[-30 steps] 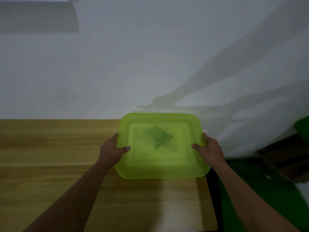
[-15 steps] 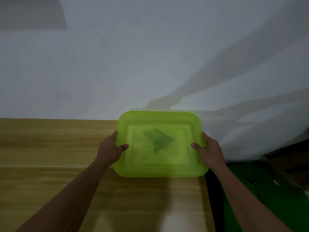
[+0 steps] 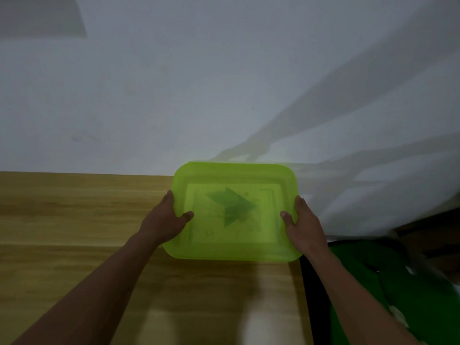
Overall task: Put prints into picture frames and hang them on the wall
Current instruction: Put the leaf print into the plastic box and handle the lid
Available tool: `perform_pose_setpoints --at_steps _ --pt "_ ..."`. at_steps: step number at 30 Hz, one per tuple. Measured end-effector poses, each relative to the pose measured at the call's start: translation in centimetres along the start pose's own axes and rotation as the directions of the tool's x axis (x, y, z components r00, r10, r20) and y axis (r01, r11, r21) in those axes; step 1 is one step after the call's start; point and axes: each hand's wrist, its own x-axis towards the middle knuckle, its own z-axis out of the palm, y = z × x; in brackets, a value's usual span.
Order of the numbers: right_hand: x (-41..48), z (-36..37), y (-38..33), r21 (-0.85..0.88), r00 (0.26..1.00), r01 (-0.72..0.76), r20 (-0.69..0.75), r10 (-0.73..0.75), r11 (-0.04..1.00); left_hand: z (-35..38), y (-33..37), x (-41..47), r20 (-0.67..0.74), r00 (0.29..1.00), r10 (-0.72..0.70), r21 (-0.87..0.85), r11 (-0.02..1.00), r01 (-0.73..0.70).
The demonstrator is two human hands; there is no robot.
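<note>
The green tray (image 3: 234,251) has crept slightly higher at centre frame toward the white wall (image 3: 174,95), above the wooden table (image 3: 74,220), a print (image 3: 231,207) showing in its bottom, left hand (image 3: 161,220) and right hand (image 3: 305,222) gripping its side rims.

A plain white wall (image 3: 174,95), streaked with grey shadows, rises behind the wooden tabletop (image 3: 62,220). Dim light; something green (image 3: 373,282) lies blurred at lower right.

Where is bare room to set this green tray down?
Wooden table lies bare left of the translucent green plastic tray, up to the white wall, and nearer, between both forearms. Right is tight: table edge, then a blurred green object.
</note>
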Motion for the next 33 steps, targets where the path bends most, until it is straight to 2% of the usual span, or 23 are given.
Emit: perform_pose_setpoints --at_steps 6,13,18,22,26,29,31,33 --pt "0.2 -0.8 0.5 -0.074 0.978 0.100 0.189 -0.084 0.992 0.4 0.2 0.2 0.031 0.997 0.064 0.091 0.994 -0.067" --pt "1.0 -0.8 0.5 -0.022 0.974 0.114 0.201 -0.107 0.993 0.8 -0.5 0.6 0.035 0.997 0.068 0.052 0.996 -0.070" --pt "1.1 -0.5 0.5 -0.026 0.975 0.094 0.204 -0.086 0.995 0.3 -0.5 0.9 0.044 0.997 0.062 0.129 0.989 -0.067" --pt "0.7 -0.8 0.2 -0.043 0.981 0.089 0.178 -0.080 0.995 0.5 -1.3 0.8 0.012 0.995 0.095 0.079 0.992 -0.096" --pt "-1.2 -2.4 -0.9 -0.007 0.988 0.076 0.138 -0.075 0.997 -0.3 -2.3 0.0 -0.110 0.982 0.153 -0.077 0.984 -0.162" --pt "-4.0 -4.6 -2.3 0.036 0.994 0.080 0.068 -0.082 0.996 -0.8 -3.5 -2.9 -0.293 0.926 0.239 -0.111 0.953 -0.281" --pt "-7.1 -6.7 -4.7 0.084 0.993 0.122 -0.019 -0.121 0.989 -1.7 -4.5 -6.0 -0.394 0.875 0.283 -0.140 0.922 -0.361" --pt "-11.2 -8.9 -8.1 0.145 0.971 0.220 -0.127 -0.202 0.965 -1.4 -7.1 -10.3 -0.468 0.845 0.257 -0.211 0.896 -0.390"
